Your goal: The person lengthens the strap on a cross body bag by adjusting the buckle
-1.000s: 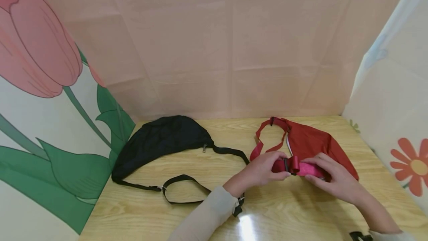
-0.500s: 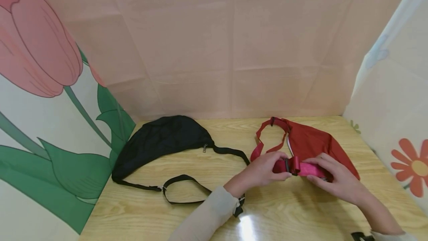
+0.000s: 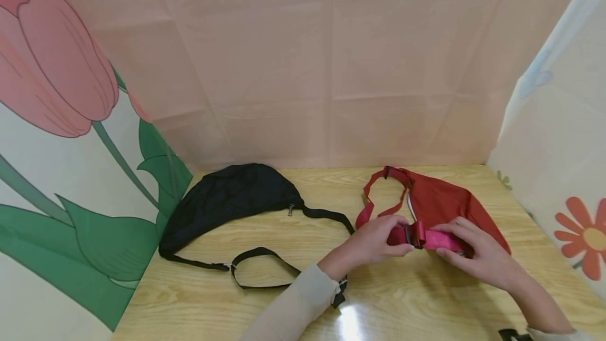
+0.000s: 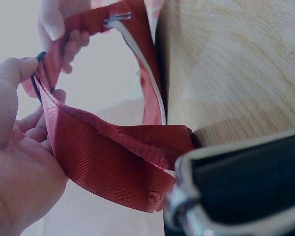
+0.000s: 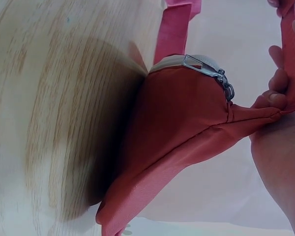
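A red waist bag (image 3: 447, 199) lies at the table's right side, its webbing strap (image 3: 442, 241) raised off the wood in front of it. My left hand (image 3: 371, 242) pinches the strap between thumb and fingers at a black slider buckle (image 4: 38, 84). Opposite it, my right hand (image 3: 485, 254) grips the strap close to where it joins the bag's end. The rest of the strap droops in a wide loop (image 4: 105, 157) in the left wrist view. By the bag's white-edged opening hangs a metal zipper pull (image 5: 200, 68), seen from the right wrist.
A black waist bag (image 3: 236, 199) lies at the left of the wooden table (image 3: 189, 304). Its looped strap (image 3: 258, 251) runs under my left forearm. A pink cloth backdrop (image 3: 326, 67) stands behind the table, with flower-printed sheets at both sides.
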